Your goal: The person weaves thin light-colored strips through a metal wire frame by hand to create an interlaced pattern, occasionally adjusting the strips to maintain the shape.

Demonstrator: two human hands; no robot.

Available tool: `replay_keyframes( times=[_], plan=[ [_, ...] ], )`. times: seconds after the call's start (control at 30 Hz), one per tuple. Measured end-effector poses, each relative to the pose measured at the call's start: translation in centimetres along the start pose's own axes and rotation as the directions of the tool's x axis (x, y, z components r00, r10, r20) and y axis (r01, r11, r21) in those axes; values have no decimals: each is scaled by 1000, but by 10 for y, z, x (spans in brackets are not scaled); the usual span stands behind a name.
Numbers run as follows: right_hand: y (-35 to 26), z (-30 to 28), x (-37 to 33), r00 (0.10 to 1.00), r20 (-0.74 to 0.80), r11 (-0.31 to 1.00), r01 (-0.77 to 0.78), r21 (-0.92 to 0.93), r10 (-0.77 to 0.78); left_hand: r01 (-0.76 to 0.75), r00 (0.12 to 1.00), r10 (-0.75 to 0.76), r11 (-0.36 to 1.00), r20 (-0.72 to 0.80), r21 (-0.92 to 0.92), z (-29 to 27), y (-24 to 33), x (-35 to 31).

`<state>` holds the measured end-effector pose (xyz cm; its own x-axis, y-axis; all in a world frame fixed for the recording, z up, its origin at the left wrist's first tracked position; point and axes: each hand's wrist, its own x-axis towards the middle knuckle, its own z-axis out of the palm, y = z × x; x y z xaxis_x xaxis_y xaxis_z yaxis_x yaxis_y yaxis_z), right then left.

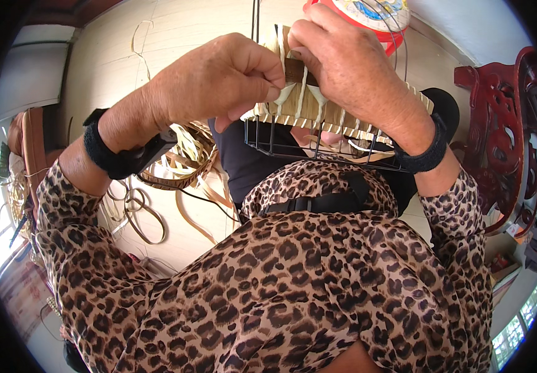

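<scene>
Tan panel (310, 108) laced in cream to black wire frame (271, 138); left hand (219, 81), right hand (348, 67): narrow grip, held part unclear

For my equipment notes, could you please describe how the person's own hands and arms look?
The left hand and right hand wear no gloves. Loose tan, brown and black leopard-print fabric sleeves stop short of the wrists. Each wrist has a wide black fabric band; by the left one sits a dark, boxy device.
</scene>
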<state>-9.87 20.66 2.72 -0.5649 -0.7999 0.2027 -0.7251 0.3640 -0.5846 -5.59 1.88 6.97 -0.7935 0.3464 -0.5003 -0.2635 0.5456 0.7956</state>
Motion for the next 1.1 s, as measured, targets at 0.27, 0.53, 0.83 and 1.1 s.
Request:
replay_keyframes(
  times=[0.27,0.53,0.83,1.1],
  plan=[
    [1,7,0,1000,10,998,-17,58,16,-101,993,113,958,-27,267,3,-6,-1],
    [13,-5,15,961,-129,955,215,-206,-244,133,990,-135,990,45,40,5,11,-9],
    [14,-5,8,980,-131,980,129,-149,-149,-150,833,164,986,-529,70,67,-16,-26],
    [21,-11,7,970,-111,973,206,-100,-217,-351,611,-67,870,-789,-346,112,-17,-18]
  ],
)
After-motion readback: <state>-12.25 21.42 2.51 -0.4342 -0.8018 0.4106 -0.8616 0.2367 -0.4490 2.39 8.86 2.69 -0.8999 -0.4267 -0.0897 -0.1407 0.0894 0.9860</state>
